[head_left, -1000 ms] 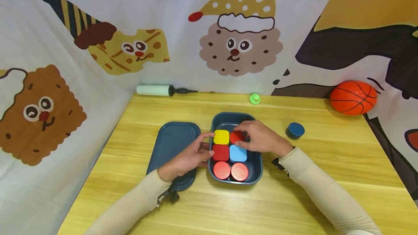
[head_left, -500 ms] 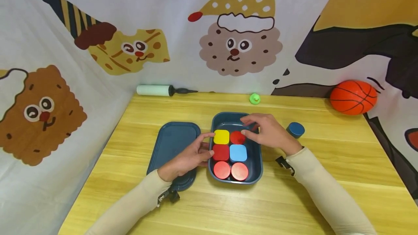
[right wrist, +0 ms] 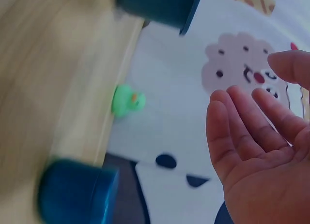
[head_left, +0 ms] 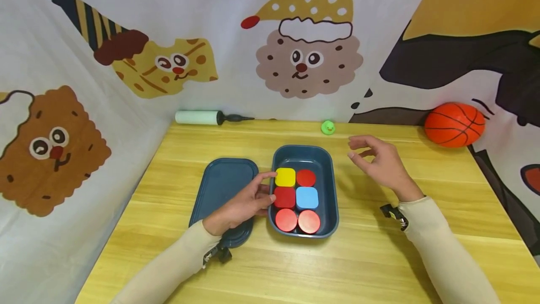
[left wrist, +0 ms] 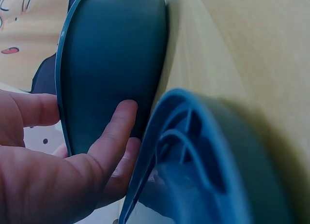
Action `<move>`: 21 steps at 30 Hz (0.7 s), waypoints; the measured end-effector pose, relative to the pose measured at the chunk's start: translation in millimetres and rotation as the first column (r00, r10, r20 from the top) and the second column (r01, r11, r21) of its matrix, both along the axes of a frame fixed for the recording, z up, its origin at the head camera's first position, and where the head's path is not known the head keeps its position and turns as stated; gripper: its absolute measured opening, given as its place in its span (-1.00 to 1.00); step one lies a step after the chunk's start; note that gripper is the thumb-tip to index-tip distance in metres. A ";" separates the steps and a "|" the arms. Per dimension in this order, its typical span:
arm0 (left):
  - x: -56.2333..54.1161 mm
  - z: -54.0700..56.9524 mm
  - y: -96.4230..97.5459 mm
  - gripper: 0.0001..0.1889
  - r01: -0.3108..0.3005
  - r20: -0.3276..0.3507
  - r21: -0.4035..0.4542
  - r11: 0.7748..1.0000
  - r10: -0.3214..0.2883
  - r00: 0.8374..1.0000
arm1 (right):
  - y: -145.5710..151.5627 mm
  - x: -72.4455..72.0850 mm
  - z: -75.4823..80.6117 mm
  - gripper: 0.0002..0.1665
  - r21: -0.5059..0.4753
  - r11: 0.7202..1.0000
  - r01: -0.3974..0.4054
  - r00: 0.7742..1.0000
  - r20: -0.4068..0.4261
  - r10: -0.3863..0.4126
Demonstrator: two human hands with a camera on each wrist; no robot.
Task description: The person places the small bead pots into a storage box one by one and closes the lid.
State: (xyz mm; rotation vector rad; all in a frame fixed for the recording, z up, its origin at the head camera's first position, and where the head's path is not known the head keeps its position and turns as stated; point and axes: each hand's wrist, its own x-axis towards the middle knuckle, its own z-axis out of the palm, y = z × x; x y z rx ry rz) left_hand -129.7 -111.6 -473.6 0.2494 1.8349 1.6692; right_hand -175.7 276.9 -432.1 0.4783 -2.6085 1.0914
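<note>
In the head view my left hand [head_left: 244,198] rests against the left wall of a dark blue lunch box [head_left: 331,191], fingers fairly straight. The left wrist view shows its fingers touching the box's outer wall and rim. Inside the box sit two rows of small lids or blocks: a yellow square [head_left: 285,177], a dark red square [head_left: 284,197], a light blue square [head_left: 307,198], a red round one [head_left: 305,178] and two lighter red round ones [head_left: 286,220]. Right of the box, my right hand [head_left: 381,163] hovers above the table, fingers loosely bent, holding nothing.
A blue lid [head_left: 225,182] lies left of the box. A round blue container [right wrist: 77,192] stands below the right hand, hidden in the head view. At the back are a hand pump [head_left: 200,117], a green rubber duck [head_left: 327,127] and an orange basketball [head_left: 454,125].
My right hand has left the red round piece in the box and moved right and up, away from the rim. The left hand has stayed at the box's left wall.
</note>
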 end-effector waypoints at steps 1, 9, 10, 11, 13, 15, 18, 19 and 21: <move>0.1 0.0 -0.2 -0.30 0.000 0.001 -0.001 1.000 0.000 1.000 | 4.5 1.0 -0.1 -0.53 -0.003 1.000 0.018 1.000 0.006 -0.018; 0.8 0.4 0.0 -0.30 -0.004 0.006 0.003 1.000 0.004 1.000 | 36.2 5.7 -9.4 -0.42 -0.059 0.991 0.120 0.990 0.087 -0.114; 0.8 0.2 -0.2 -0.30 -0.002 0.005 0.005 1.000 0.002 1.000 | 40.3 5.7 -11.6 -0.42 -0.065 0.989 0.131 0.987 0.100 -0.124; 0.9 -0.1 -0.3 -0.30 -0.001 0.005 0.004 1.000 0.001 1.000 | 44.1 6.1 -13.7 -0.42 -0.069 0.987 0.144 0.984 0.112 -0.136; 1.1 -0.1 -0.6 -0.30 0.000 0.004 0.003 1.000 0.000 1.000 | 51.7 6.6 -18.0 -0.43 -0.076 0.982 0.170 0.978 0.135 -0.159; 1.3 0.1 -0.7 -0.30 0.001 0.004 0.001 1.000 -0.001 1.000 | 59.2 6.8 -22.6 -0.45 -0.071 0.977 0.199 0.970 0.154 -0.187; 1.6 1.0 -0.5 -0.30 0.001 0.004 0.000 1.000 -0.001 1.000 | 68.7 6.3 -28.9 -0.46 -0.077 0.970 0.230 0.960 0.183 -0.213; 1.4 1.2 -0.4 -0.30 0.001 0.003 0.000 1.000 -0.001 1.000 | 71.6 6.0 -30.5 -0.46 -0.077 0.968 0.238 0.956 0.195 -0.220; 1.1 1.4 -0.4 -0.30 0.003 0.001 0.003 1.000 -0.003 1.000 | 76.6 5.7 -32.8 -0.46 -0.085 0.966 0.245 0.951 0.215 -0.223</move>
